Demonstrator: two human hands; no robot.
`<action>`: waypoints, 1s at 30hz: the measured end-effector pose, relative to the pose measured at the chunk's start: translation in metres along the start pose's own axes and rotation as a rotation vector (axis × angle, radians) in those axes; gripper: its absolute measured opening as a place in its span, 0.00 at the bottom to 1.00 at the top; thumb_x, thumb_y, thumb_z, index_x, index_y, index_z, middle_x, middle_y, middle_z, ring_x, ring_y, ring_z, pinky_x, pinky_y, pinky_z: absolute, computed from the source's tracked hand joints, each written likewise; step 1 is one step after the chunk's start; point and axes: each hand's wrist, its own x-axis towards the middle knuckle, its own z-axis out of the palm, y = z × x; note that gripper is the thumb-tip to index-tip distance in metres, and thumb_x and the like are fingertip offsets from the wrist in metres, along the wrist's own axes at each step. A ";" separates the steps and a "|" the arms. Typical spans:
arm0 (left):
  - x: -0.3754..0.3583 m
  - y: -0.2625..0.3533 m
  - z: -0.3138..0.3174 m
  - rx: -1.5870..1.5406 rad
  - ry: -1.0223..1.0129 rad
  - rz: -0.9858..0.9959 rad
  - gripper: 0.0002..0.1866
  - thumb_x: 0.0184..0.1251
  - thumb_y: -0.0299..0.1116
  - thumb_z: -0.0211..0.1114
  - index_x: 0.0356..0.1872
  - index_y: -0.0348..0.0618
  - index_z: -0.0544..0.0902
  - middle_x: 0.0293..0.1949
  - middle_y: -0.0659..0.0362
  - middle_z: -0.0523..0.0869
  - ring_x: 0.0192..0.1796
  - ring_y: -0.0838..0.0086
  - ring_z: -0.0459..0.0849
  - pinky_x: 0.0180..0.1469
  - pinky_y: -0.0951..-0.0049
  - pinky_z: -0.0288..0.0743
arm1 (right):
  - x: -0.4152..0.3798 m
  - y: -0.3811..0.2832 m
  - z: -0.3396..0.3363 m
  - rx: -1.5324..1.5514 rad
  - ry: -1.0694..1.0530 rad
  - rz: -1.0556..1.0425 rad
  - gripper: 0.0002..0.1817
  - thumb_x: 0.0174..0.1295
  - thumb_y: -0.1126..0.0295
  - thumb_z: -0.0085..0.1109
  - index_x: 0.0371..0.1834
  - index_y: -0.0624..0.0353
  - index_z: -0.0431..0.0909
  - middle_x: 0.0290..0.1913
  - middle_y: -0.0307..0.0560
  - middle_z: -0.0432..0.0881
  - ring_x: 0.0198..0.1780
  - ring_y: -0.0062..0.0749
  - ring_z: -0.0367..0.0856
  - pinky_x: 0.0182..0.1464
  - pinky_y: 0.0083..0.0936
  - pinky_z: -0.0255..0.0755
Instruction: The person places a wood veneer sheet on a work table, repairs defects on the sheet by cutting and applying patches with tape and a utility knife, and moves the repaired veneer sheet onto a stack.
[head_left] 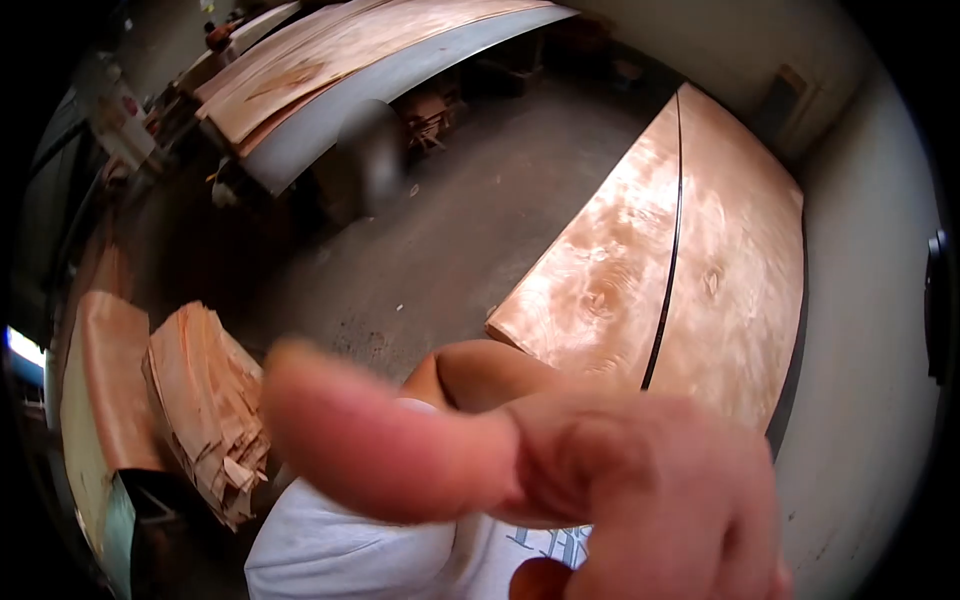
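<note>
My left hand (640, 480) is raised very close to the camera and looks large and partly blurred. One thick digit stretches out to the left, apart from the other fingers, which bend down toward the bottom edge. Nothing shows in its grasp. Behind it is my bent arm (485, 372), coming out of a white shirt sleeve (350, 540). A small dark brown shape at the bottom edge is too cut off to make out. My right hand cannot be seen.
Wide wood sheets (600, 270) with a dark line between them lie at the right, beside a pale wall (870, 300). A long stack of veneer (330, 75) stands at the upper left. Torn veneer pieces (205, 400) lie at the lower left. A person (218, 38) is far back.
</note>
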 end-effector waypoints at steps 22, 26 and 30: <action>-0.027 0.139 0.015 0.095 0.147 0.411 0.44 0.34 0.83 0.36 0.07 0.43 0.64 0.09 0.68 0.67 0.09 0.83 0.65 0.09 0.83 0.52 | 0.047 -0.115 0.083 0.264 -0.253 0.064 0.06 0.53 0.73 0.57 0.30 0.59 0.70 0.15 0.37 0.67 0.10 0.17 0.62 0.11 0.16 0.56; -0.031 0.212 0.009 0.156 0.201 0.321 0.45 0.35 0.82 0.38 0.08 0.39 0.66 0.10 0.66 0.69 0.10 0.82 0.66 0.10 0.82 0.54 | 0.070 -0.173 0.143 0.243 -0.293 0.040 0.05 0.54 0.71 0.57 0.28 0.60 0.72 0.15 0.38 0.68 0.09 0.17 0.62 0.11 0.16 0.56; -0.053 0.284 -0.006 0.340 0.265 0.102 0.44 0.40 0.80 0.38 0.09 0.38 0.68 0.11 0.64 0.70 0.12 0.80 0.67 0.12 0.81 0.55 | 0.109 -0.233 0.204 0.223 -0.352 0.026 0.07 0.55 0.69 0.56 0.29 0.60 0.72 0.14 0.38 0.68 0.09 0.17 0.61 0.12 0.16 0.56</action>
